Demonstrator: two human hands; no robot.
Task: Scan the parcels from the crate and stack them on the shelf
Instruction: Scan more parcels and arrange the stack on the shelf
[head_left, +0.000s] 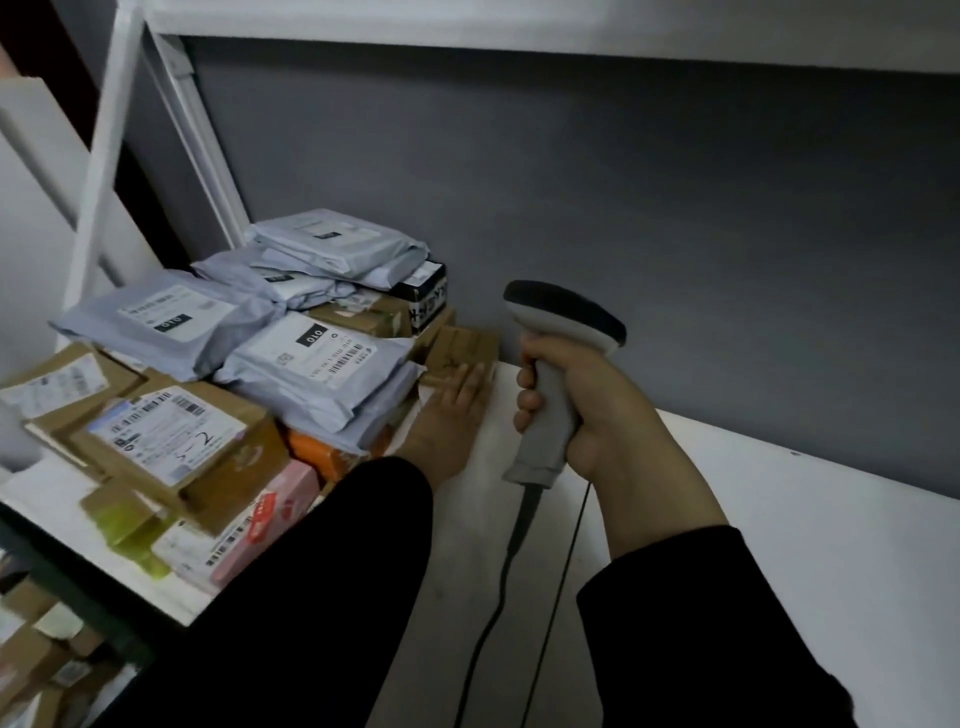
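Brown parcel (467, 339) lies under straight left fingers (470, 382); right fingers (527, 402) grip scanner (553, 395).

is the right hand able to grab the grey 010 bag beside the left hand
Probably not: the right hand grips the scanner, and the left hand lies between it and the grey bag. The left hand, flat on a brown box beside the bag, looks better placed.
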